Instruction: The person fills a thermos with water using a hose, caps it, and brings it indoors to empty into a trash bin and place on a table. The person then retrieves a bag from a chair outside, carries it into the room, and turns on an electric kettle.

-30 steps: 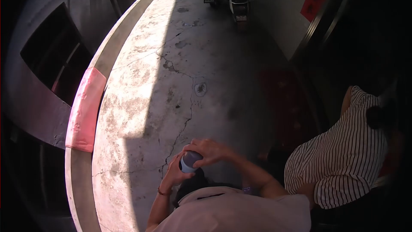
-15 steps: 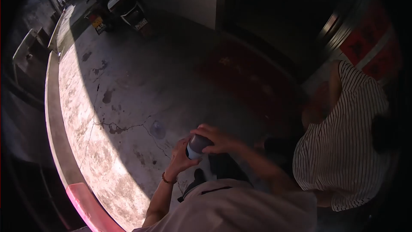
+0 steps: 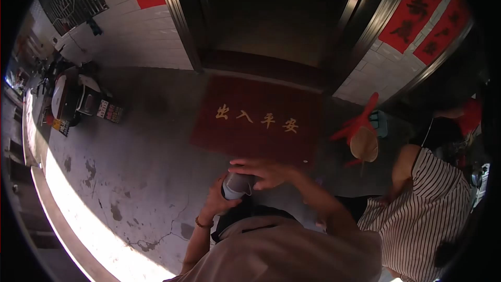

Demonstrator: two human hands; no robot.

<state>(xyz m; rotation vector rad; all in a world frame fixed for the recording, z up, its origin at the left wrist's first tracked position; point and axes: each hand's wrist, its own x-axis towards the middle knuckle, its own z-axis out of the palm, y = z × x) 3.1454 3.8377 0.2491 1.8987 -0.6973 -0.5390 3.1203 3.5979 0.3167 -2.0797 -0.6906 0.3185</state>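
While the left grip curls round a cup-like container, thumb on the near side and fingers on the far left, the right grip is spread beside its darker upper part. The container therefore lies immediately right of the left grip's palm and just left of the right grip's thumb, between the two. Its pale body sits in the left grip; the grey part leans away from it, up and rightward toward the right grip. The long axis seems to run along that slant, though seen from above I cannot tell how far it tilts from upright. The left grip, being closed on the body, is the nearer one. The right grip is fairly wide, fingers straight and reaching past the far edge, holding nothing that shows; whether a fingertip touches the grey part I cannot tell. A thin light line, perhaps a loop, shows at the container's right edge, below the right grip's fingers.

Just beyond the right grip lies a red mat with gold characters. Well to the right of both grips is another person in a striped shirt, whose hands I cannot make out clearly.
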